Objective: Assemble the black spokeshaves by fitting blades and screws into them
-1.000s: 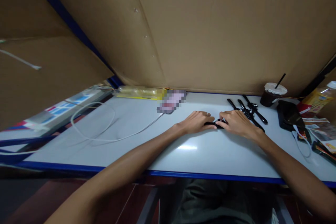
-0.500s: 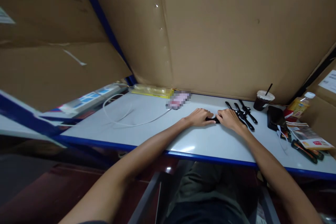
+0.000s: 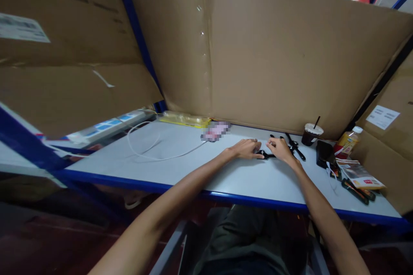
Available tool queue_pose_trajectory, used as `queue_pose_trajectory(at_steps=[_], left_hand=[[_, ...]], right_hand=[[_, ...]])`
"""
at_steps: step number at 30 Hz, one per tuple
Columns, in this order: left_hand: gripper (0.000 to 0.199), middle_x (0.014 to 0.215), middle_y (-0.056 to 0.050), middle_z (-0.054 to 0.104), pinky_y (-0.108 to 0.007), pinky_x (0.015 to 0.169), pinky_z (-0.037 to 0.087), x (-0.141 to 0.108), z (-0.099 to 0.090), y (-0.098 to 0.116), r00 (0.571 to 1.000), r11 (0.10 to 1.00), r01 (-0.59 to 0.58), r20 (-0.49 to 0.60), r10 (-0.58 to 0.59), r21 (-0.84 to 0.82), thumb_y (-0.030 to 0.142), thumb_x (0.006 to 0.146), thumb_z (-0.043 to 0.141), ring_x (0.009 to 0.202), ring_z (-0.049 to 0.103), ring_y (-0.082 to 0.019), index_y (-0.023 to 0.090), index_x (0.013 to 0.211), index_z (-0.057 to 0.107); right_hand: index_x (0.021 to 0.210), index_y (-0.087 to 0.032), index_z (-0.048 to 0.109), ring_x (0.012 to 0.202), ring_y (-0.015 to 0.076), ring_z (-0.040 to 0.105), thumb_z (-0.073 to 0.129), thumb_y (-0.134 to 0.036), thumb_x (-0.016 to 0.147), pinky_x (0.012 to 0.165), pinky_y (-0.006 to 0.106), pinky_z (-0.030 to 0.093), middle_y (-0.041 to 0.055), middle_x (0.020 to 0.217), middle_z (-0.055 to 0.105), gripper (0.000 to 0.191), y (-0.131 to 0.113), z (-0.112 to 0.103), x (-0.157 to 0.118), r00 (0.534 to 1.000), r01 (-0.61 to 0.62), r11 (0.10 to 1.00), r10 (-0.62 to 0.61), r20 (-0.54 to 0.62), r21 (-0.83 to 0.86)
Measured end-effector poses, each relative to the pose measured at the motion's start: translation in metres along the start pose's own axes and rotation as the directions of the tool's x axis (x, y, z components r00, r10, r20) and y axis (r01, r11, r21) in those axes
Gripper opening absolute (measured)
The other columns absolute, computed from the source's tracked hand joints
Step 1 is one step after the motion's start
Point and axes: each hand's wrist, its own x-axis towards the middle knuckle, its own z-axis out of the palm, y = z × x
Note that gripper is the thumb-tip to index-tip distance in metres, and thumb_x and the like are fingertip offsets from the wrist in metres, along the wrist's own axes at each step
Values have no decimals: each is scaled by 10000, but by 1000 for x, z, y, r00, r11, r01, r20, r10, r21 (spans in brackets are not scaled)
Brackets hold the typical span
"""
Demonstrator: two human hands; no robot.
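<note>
A black spokeshave (image 3: 266,154) with a small metal part at its middle lies low over the white table in front of me. My left hand (image 3: 247,149) is closed around its left handle. Just above the tool's right side, my right hand (image 3: 281,149) has its thumb and fingers pinched together; whatever they hold, if anything, is too small to make out. The right wrist hides the tool's right handle. Beyond my right hand lie more black spokeshaves (image 3: 295,148), partly covered by it.
At the right stand an iced drink cup (image 3: 311,135) and a bottle (image 3: 347,142), beside a black case (image 3: 324,154), a packet (image 3: 359,172) and dark green-handled tools (image 3: 355,191). A phone (image 3: 216,131) with a white cable (image 3: 174,157) lies left. Cardboard (image 3: 258,60) walls the back.
My right hand has let go of the spokeshave's right handle and risen slightly, fingers now pinched. The left hand keeps its grip. My view has tilted up, showing a ceiling light.
</note>
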Motion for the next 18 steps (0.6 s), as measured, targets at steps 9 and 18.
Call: queue_pose_trajectory(at_steps=[9, 18], left_hand=[[475, 994, -69, 665, -302, 714, 433, -4, 17, 2, 998, 999, 9, -68, -11, -38, 604, 891, 657, 877, 647, -238, 194, 1131, 659], [423, 978, -56, 680, -264, 703, 399, -1, 14, -2, 999, 996, 11, -47, -15, -92, 581, 906, 642, 852, 642, -212, 218, 1114, 704]], right_hand=[[1003, -245, 772, 615, 122, 541, 701, -316, 876, 591, 224, 327, -42, 680, 653, 162, -4, 5, -9, 994, 74, 993, -81, 78, 93], [834, -208, 722, 666, 146, 567, 653, -381, 926, 610, 252, 308, 7, 745, 703, 208, -12, 8, -10, 998, 20, 1000, -21, 54, 22]])
